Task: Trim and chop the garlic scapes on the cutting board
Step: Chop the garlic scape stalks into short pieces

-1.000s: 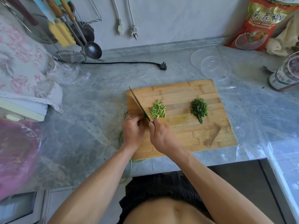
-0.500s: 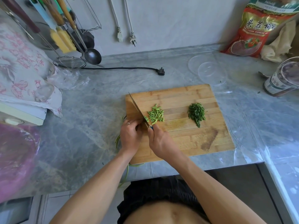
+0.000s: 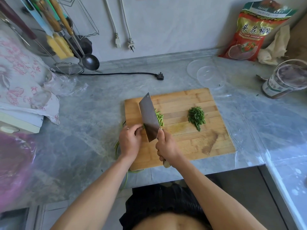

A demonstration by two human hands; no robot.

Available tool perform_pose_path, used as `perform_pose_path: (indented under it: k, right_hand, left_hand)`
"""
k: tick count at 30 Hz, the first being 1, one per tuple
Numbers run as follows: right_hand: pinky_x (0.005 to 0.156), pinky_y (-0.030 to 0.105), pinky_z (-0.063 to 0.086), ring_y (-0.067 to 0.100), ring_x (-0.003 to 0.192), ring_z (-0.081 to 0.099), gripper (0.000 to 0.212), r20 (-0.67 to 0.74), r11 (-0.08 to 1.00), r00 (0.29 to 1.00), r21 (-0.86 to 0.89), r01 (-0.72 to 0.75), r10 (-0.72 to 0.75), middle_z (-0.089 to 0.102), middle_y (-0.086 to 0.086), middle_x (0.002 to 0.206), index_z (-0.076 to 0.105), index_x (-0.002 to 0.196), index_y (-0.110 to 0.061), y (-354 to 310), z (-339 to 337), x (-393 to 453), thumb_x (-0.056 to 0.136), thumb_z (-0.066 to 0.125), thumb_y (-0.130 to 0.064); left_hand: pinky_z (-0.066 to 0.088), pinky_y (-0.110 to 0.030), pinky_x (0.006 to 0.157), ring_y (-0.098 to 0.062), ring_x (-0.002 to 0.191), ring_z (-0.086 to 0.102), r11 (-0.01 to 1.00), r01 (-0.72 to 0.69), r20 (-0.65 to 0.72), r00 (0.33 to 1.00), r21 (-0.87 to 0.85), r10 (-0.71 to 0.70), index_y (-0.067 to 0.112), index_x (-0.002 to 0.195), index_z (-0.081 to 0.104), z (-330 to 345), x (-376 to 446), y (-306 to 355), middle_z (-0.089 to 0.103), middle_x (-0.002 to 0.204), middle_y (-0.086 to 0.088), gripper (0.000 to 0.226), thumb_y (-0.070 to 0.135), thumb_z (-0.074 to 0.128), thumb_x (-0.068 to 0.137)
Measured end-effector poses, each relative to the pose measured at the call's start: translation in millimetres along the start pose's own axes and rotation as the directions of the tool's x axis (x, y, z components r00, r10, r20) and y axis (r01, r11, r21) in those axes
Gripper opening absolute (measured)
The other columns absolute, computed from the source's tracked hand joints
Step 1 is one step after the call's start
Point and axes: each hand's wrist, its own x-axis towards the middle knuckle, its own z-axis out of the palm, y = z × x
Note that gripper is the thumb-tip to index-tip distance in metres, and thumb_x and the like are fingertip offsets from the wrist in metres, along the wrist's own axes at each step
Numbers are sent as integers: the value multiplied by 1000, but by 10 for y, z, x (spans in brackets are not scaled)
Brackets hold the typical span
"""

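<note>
1. The broad steel cleaver (image 3: 149,118) now tilts flat side up, lifted between cuts, whereas before it stood edge-on.
2. The right hand (image 3: 166,146) grips its handle.
3. The left hand (image 3: 128,140) pinches the green garlic scapes (image 3: 117,146) at the bamboo cutting board's (image 3: 191,146) nine o'clock edge, feeding them in.
4. Cut pieces (image 3: 159,117) pile at the blade's three o'clock, clear of the next cut.

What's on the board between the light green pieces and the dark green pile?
Nothing: the head view shows bare cutting board between the light green pieces and the dark green pile.
</note>
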Motion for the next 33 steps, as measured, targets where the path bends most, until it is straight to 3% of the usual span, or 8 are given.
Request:
perform_pose_path:
  k: [2,7,13,15,18,22,27,33]
  right_hand:
    - [39,21,34,10,39,36,35,-16,1000,1000,-18,16,-16,41,2,61,38,80,-19,3,20,3,104,23,-39]
    - [53,30,30,13,53,41,30,-46,952,983,-260,162,-180,45,-3,63,40,79,-18,-15,39,47,105,30,-30]
    - [61,41,41,28,61,49,28,1,898,977,-394,197,-214,53,7,74,47,93,-8,-47,35,70,105,32,-29]
    - [65,38,43,25,65,48,30,9,879,981,-444,176,-192,50,1,76,50,102,-8,-77,36,88,105,29,-30]
    - [61,38,39,26,59,44,27,27,863,974,-460,211,-224,43,-3,73,49,98,-7,-125,30,122,106,29,-23]
    - [67,31,35,20,66,45,26,-19,891,992,-443,102,-123,49,-1,76,44,94,-16,-179,15,168,105,28,-34]
    - [57,34,35,21,58,46,34,-25,934,989,-332,132,-148,51,3,66,44,81,-14,-113,-41,105,104,30,-34]
    - [53,31,33,15,55,42,33,-38,936,984,-316,155,-176,48,0,63,43,77,-18,-129,-113,43,104,31,-31]
  left_hand:
    - [46,-27,63,-26,75,66,1000,12,-2,1000,12,-12,10,96,78,10,-6,-3,74,83,-7,20,-2,72,81]
    - [45,-27,65,-24,79,64,1000,17,24,1000,19,-18,15,98,77,0,-12,-40,74,85,-4,24,-1,68,83]
    - [48,-31,64,-25,79,64,1000,6,40,999,17,-7,14,98,77,4,2,-66,73,84,-5,23,-1,67,83]
    - [50,-33,65,-25,80,65,1000,13,37,999,26,-14,14,98,77,8,-1,-73,74,85,-5,23,0,67,83]
    - [49,-29,67,-22,84,66,1000,3,17,1000,17,-4,11,97,76,3,-14,-43,74,91,-3,17,2,69,85]
    - [49,-26,69,-19,83,68,1000,-5,15,1000,-11,6,11,96,77,-29,-20,-44,73,93,-2,13,5,72,85]
    - [54,-32,64,-21,78,69,997,-76,35,996,-18,76,11,91,77,-99,17,-87,74,87,-2,7,8,76,84]
    - [57,-34,66,-24,85,69,989,-136,54,990,55,133,7,91,77,-92,-4,-118,75,90,-2,8,5,77,83]
